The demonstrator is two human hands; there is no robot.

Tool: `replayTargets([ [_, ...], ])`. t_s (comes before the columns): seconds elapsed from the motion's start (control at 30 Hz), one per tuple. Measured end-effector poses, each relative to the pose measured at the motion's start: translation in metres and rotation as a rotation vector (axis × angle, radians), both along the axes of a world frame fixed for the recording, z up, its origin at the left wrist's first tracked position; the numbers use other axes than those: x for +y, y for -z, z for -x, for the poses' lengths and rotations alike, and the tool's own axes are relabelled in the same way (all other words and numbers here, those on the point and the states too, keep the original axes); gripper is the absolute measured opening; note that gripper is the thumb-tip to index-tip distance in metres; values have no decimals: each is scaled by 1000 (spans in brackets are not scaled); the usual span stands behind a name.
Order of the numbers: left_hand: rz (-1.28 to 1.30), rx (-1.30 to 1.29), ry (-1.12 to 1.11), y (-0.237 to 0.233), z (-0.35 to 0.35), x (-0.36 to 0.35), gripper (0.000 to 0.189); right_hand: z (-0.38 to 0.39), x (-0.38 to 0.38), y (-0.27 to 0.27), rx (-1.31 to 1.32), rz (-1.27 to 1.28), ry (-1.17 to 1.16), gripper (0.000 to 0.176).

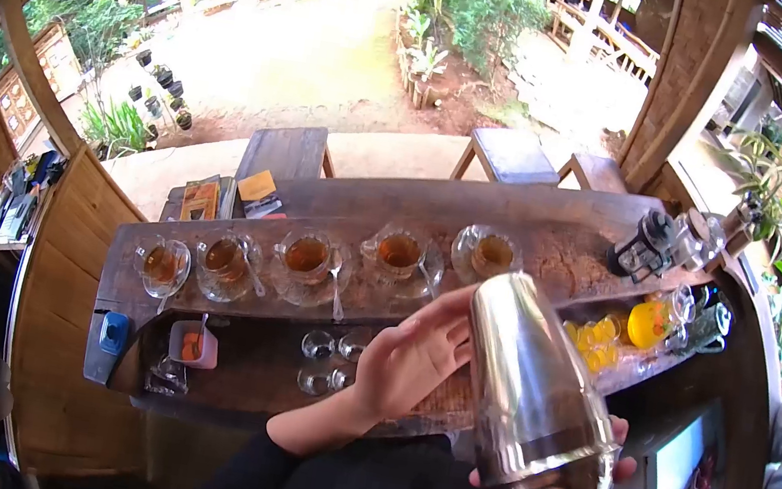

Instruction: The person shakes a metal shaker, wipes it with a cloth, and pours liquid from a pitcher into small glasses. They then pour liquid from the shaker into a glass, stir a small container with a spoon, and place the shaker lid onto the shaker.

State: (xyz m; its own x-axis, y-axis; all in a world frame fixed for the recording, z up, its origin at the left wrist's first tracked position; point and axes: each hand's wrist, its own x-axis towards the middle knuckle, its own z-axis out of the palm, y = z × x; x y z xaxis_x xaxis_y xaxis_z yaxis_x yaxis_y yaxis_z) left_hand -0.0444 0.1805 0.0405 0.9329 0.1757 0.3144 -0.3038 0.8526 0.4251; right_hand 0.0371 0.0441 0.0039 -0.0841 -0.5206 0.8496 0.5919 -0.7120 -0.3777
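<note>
A shiny metal cocktail shaker is tilted in front of me, its broad base up and its narrow cap toward my body. My right hand wraps round it near the shoulder; mostly fingertips show at its edges. Against the upper side of the shaker rests my left hand, palm toward me, its fingers passing behind the metal. Beyond them, several glass cups of amber drink, one a middle cup, stand in a row on saucers, most with a spoon alongside.
Small empty glasses and a pink container sit on the lower shelf. To the right are yellow-filled glasses, a yellow jug and a French press. Stools stand past the wooden counter.
</note>
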Motion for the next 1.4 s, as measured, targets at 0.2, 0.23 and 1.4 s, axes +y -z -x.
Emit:
replayTargets([
  [0.2, -26, -25, -122, -5, -8, 12, 72, 25, -56, -59, 620, 839, -969, 81],
  [0.23, -102, -121, -73, -2, -5, 8, 73, 22, -54, -60, 613, 834, -962, 81],
  [1.4, -107, 12, -136, 6, -56, -49, 75, -29, -68, 6, 295, 160, -1226, 86],
])
